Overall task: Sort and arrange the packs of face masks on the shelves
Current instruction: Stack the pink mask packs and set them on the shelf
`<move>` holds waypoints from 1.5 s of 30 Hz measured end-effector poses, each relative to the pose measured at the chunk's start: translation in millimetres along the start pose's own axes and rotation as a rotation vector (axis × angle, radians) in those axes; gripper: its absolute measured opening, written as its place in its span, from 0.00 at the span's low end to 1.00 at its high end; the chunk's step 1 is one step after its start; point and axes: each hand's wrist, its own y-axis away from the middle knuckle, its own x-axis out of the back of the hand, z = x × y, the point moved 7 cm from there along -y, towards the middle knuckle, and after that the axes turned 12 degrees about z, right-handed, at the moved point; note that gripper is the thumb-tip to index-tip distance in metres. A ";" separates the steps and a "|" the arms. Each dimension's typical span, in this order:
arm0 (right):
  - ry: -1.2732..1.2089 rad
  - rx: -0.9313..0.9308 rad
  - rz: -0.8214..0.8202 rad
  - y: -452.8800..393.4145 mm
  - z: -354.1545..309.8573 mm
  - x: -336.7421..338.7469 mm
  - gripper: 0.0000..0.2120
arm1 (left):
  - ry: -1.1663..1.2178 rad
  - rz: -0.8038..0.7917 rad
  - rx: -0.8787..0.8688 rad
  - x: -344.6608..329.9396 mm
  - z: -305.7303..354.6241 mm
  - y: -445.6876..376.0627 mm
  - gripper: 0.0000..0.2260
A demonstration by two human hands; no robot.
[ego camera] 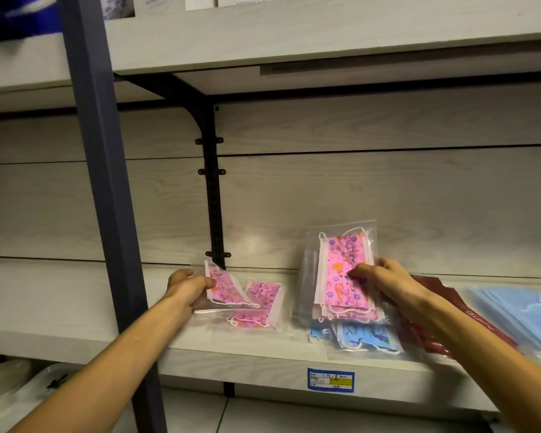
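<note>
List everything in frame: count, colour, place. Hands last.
pink floral mask packs, left: at least two, pink, clear bags, lying on the shelf's left part
pink floral mask packs, right: a stack, count unclear, pink, held tilted up mid-shelf
blue patterned mask packs: several, blue, flat under the right pink stack
dark red packs: several, dark red, right of the blue ones
light blue masks: a pile, light blue, far right
shelf: one, pale wood grain
shelf label: one, blue and yellow, shelf front edge
bracket: one, black, back wall
post: one, dark grey, left
left hand: holds a left pink pack
right hand: holds the right pink stack
</note>
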 end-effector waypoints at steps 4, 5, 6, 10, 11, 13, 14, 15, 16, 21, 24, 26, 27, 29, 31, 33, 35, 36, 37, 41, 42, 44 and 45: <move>0.018 -0.008 0.008 -3.5 2.9 4.0 0.05 | 0.014 -0.105 0.078 -11.2 -1.8 -2.5 0.17; 0.018 -0.014 0.004 -4.7 4.7 5.5 0.06 | -0.003 -0.143 0.102 -15.0 -2.9 -2.5 0.15; 0.018 -0.020 0.002 -4.6 6.1 7.1 0.07 | -0.008 -0.181 0.125 -19.1 -4.0 -1.9 0.14; 0.021 -0.043 0.059 -6.2 13.4 19.1 0.10 | -0.003 -0.229 0.162 -26.6 -4.8 -5.9 0.17; 0.022 -0.050 0.071 -7.1 15.9 21.7 0.13 | -0.018 -0.242 0.150 -28.0 -4.4 -6.2 0.19; 0.012 -0.067 0.081 -7.2 21.0 24.7 0.16 | -0.102 -0.240 0.079 -29.3 -2.1 -2.9 0.19; 0.016 -0.066 0.082 -6.5 22.6 25.3 0.16 | -0.201 -0.216 0.006 -28.9 -0.7 -1.6 0.20; 0.021 -0.068 0.085 -7.1 25.1 26.2 0.16 | -0.354 -0.189 -0.088 -28.7 0.3 0.7 0.25; 0.030 -0.073 0.086 -7.0 26.9 27.1 0.15 | -0.529 -0.172 -0.184 -28.9 1.0 3.1 0.32; 0.034 -0.051 0.044 -7.0 26.6 25.6 0.09 | -0.837 -0.235 -0.271 -42.5 5.2 22.6 0.43; 0.003 -0.036 0.056 -9.8 24.0 26.8 0.10 | -0.945 -0.239 -0.284 -48.2 7.2 29.4 0.49; 0.006 -0.043 0.056 -10.1 24.9 26.2 0.10 | -0.966 -0.235 -0.280 -51.0 4.0 30.5 0.46; 0.015 -0.044 0.056 -9.8 25.0 25.9 0.09 | -0.951 -0.237 -0.264 -52.1 2.6 31.5 0.41; 0.019 -0.047 0.045 -8.7 25.5 25.3 0.08 | -0.898 -0.245 -0.206 -49.7 0.2 32.4 0.33; 0.013 -0.045 0.036 -8.4 25.6 25.1 0.08 | -0.870 -0.228 -0.194 -43.5 0.8 26.9 0.31; 0.012 -0.039 0.039 -9.7 24.4 26.0 0.08 | -0.859 -0.205 -0.198 -37.2 2.2 20.8 0.26; 0.006 -0.044 0.040 -10.6 23.0 26.4 0.08 | -0.818 -0.183 -0.221 -33.3 6.0 17.1 0.15; 0.002 -0.044 0.035 -10.4 21.3 25.5 0.07 | -0.787 -0.177 -0.226 -31.8 8.1 14.7 0.11; -0.001 -0.041 0.036 -10.1 19.2 24.9 0.06 | -0.755 -0.171 -0.223 -30.2 10.3 12.8 0.11; -0.003 -0.017 0.052 -7.1 12.6 20.8 0.06 | -0.688 -0.147 -0.232 -23.7 13.7 5.4 0.14; -0.005 -0.014 0.054 -6.2 11.4 19.9 0.06 | -0.696 -0.133 -0.249 -22.1 14.6 3.9 0.14; -0.008 -0.013 0.047 -3.4 9.2 17.4 0.08 | -0.737 -0.122 -0.289 -20.8 14.6 -1.6 0.11; -0.008 -0.014 0.038 -1.0 7.1 15.9 0.08 | -0.750 -0.123 -0.295 -21.0 15.2 -2.3 0.11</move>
